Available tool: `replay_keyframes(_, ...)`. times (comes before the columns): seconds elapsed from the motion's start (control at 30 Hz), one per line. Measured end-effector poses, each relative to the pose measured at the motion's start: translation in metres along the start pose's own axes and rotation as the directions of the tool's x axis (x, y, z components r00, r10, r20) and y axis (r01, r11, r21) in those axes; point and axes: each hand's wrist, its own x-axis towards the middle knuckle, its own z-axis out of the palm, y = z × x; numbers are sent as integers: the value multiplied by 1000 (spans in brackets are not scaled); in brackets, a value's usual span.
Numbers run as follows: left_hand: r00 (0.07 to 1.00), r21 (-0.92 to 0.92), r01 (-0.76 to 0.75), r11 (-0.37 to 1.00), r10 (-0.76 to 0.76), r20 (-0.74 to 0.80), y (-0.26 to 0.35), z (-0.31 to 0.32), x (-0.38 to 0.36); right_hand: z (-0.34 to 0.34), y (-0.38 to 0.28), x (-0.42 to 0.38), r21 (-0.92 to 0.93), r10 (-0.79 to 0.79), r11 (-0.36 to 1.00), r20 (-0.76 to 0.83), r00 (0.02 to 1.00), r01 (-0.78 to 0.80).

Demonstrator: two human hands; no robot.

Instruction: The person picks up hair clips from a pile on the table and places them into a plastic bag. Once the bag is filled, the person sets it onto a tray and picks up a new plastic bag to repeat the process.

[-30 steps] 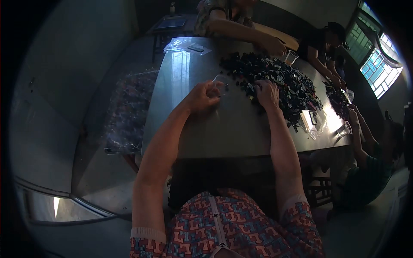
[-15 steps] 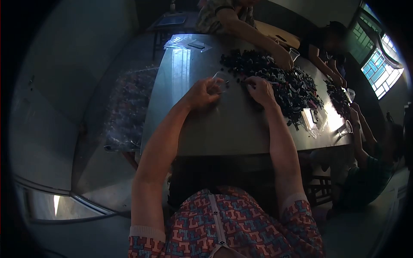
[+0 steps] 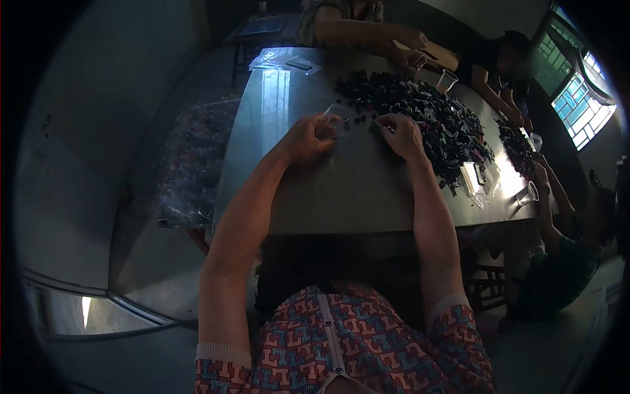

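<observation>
Gripping a small clear plastic bag [image 3: 336, 121], left hand [image 3: 307, 139]; right hand [image 3: 401, 134] pinches something indistinct beside dark heaped pieces [image 3: 426, 118], centre frame.

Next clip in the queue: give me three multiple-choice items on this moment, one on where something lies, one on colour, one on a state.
1. Where is the pile of small dark pieces relative to the person's right hand?
A. Right beside it, on the table
B. On the floor under the table
C. In the person's lap

2. What colour are most pieces in the pile?
A. White
B. Dark, near black
C. Bright yellow

3. What is the left hand doing?
A. Lying flat and open on the table
B. Hanging below the table edge
C. Closed in a grip on a small clear bag

Answers: 1 A, the right hand rests at the pile's near edge on the tabletop. 2 B, the heap reads dark throughout. 3 C, the fingers are curled around clear plastic just left of the pile.
</observation>
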Motion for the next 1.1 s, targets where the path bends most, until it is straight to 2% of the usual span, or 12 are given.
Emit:
replay_keyframes(0.1, 1000, 4, 3, 1000, -3, -3, 3, 0, -1, 1, -8, 0, 125, 68, 990, -25, 997, -65)
replay_keyframes(0.17, 1000, 35, 5, 999, -4, -13, 5, 1, -3, 4, -13, -2, -111, -75, 991, -5, 997, 74)
replay_keyframes(0.3, 1000, 16, -13, 1000, 13, -7, 6, 1, -3, 4, -16, 1, -113, -79, 991, -79, 994, 70)
replay_keyframes(0.37, 1000, -2, -15, 1000, 15, -7, 5, 0, -2, 1, -19, 6, 4, 14, 1000, -85, 996, -14)
replay_keyframes(0.5, 999, 9, -28, 1000, 28, -21, 8, 1, -4, 2, -22, 23, 36, 12, 999, 1, 1000, -13)
replay_keyframes(0.6, 1000, 4, -23, 1000, 23, -15, 9, 2, -4, 12, -21, 31, 0, -90, 996, -37, 995, 90)
replay_keyframes(0.67, 1000, 15, -25, 1000, 25, -14, 7, 1, -5, 19, -27, 30, -228, -125, 966, -15, 992, 119)
replay_keyframes(0.8, 999, -16, -32, 999, 32, -19, -1, 2, -1, 30, -31, 26, -209, -79, 975, -20, 997, 73)
replay_keyframes(0.9, 999, -43, -35, 998, 35, -1, 0, 0, -2, 15, -34, 24, -159, -22, 987, -93, 995, 7)
replay_keyframes(1.0, 999, 14, -46, 999, 46, -5, 4, 1, -3, -27, -64, 24, 409, 65, 912, -117, 991, -12)
replay_keyframes(1.07, 999, 78, -47, 996, 48, -11, 4, 0, -3, -55, -97, 13, 469, -21, 881, -86, 996, 59)
replay_keyframes(1.1, 1000, -8, -27, 1000, 27, 2, 2, 0, -4, -61, -108, 8, 528, -98, 841, -60, 993, 115)
